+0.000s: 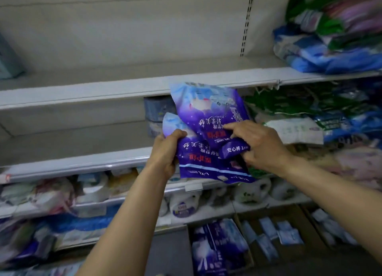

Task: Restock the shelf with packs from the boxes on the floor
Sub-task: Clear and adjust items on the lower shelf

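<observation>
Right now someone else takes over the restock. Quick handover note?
Left hand grips the lower purple pack by its left edge. Right hand pinches the upper purple pack, which overlaps the first. Both packs are held upside down in front of the middle shelf.
Done: two packs lifted out.
Left: place these two on the shelf; more purple packs wait in the floor box.

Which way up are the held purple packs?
Upside down. The print on both purple packs reads inverted, with the left hand and right hand gripping them before the shelf.
</observation>
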